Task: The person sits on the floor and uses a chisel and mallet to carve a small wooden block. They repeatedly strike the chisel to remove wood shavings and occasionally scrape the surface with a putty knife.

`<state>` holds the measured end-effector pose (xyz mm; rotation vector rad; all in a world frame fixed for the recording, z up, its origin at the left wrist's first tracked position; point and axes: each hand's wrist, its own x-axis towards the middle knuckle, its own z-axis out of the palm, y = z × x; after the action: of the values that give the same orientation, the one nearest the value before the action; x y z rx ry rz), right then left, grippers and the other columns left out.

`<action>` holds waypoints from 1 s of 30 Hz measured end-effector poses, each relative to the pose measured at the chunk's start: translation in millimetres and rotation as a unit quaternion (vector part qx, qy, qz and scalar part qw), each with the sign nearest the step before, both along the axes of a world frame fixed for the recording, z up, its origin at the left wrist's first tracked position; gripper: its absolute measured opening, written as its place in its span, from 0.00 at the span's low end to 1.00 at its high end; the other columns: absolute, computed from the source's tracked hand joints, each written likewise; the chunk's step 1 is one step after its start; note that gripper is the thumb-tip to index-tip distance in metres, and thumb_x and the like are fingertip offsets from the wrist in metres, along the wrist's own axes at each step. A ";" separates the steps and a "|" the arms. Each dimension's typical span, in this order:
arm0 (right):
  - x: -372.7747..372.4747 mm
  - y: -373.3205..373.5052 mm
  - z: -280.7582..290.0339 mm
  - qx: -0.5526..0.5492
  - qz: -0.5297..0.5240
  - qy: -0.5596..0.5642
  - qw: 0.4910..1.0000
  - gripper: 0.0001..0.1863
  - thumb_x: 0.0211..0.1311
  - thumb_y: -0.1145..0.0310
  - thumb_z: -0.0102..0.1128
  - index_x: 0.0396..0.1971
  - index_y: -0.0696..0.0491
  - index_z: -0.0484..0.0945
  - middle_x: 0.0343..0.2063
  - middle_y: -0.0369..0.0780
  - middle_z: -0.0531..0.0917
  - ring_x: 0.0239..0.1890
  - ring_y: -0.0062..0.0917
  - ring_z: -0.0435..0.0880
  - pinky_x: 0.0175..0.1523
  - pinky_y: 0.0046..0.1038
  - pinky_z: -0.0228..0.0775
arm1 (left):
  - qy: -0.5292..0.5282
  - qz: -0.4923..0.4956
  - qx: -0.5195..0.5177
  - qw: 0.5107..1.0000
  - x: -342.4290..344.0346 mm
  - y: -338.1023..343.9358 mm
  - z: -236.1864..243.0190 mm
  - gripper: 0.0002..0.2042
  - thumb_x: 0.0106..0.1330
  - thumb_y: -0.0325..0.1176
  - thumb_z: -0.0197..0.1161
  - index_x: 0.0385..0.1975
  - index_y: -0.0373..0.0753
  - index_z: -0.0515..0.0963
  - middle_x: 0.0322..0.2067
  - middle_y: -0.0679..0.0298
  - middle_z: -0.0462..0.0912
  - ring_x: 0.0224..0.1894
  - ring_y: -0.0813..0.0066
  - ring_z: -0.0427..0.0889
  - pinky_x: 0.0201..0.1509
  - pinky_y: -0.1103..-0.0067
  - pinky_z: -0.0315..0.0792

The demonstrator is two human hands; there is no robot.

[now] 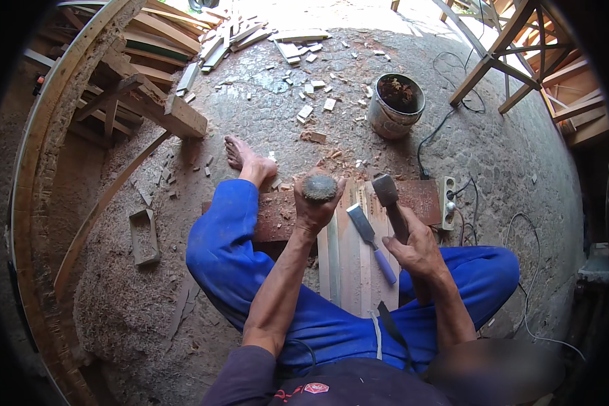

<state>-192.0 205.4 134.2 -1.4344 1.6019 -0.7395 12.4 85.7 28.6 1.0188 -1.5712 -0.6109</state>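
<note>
My left hand (314, 206) grips a tool seen end-on; its round, rough grey top (319, 186) faces up, and the rest below is hidden. My right hand (418, 250) is closed on the dark handle of a hammer (386, 191) with a blocky head, held upright at the right of the boards. Between my hands, a wide chisel (362, 224) with a purple handle lies on pale wooden strips (338, 271), which rest across a reddish low plank (271, 222) between my blue-clad legs.
Timber frames stand at the left (186, 118) and upper right (487, 68). Offcuts (291, 51) scatter ahead, near a bucket (396, 115) and my bare left foot (247, 159). A power strip (448, 203) with cables sits right of the plank. A small wooden box (144, 254) lies left.
</note>
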 end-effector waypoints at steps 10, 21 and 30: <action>2.4 -23.7 -2.2 0.145 -0.076 -0.229 0.960 0.28 0.60 0.74 0.65 0.60 0.59 0.67 0.20 0.32 0.73 0.15 0.16 0.73 0.18 0.23 0.67 | -0.109 0.096 -0.137 0.980 9.3 -42.9 59.0 0.14 0.63 0.34 0.76 0.29 0.36 0.75 0.22 0.66 0.76 0.24 0.74 0.73 0.32 0.73 0.70; 10.9 -24.8 -2.2 0.156 -0.068 -0.244 0.955 0.30 0.60 0.73 0.66 0.62 0.58 0.66 0.20 0.32 0.73 0.16 0.15 0.73 0.19 0.24 0.69 | 0.009 0.058 0.009 0.998 22.3 -53.0 5.9 0.13 0.63 0.37 0.74 0.30 0.36 0.77 0.24 0.63 0.79 0.25 0.62 0.77 0.35 0.71 0.72; 10.7 -12.8 -27.1 0.000 -0.016 -0.078 0.997 0.29 0.62 0.75 0.65 0.62 0.57 0.67 0.24 0.38 0.79 0.21 0.24 0.80 0.26 0.27 0.74 | -0.057 -0.001 -0.058 0.997 23.4 -17.4 7.0 0.11 0.60 0.35 0.75 0.30 0.39 0.78 0.26 0.63 0.79 0.28 0.66 0.80 0.34 0.72 0.75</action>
<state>-181.3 192.6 107.1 -1.3213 1.5070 -0.8486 35.8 68.3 35.7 0.9780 -1.6879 -0.4634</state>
